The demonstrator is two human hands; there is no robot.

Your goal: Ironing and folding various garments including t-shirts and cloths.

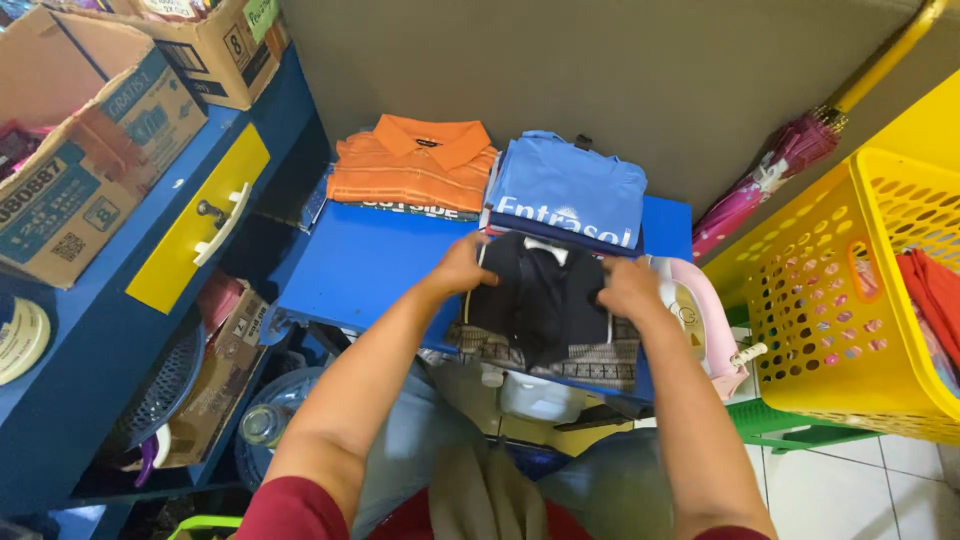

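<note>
On blue table (370, 270) | both hands grip dark garment (540, 300) | yellow basket (800, 320): red cloth (935, 290)

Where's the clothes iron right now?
In the head view, the pink and white clothes iron lies at the blue table's right edge, beside the right hand, left of the yellow basket.
</note>
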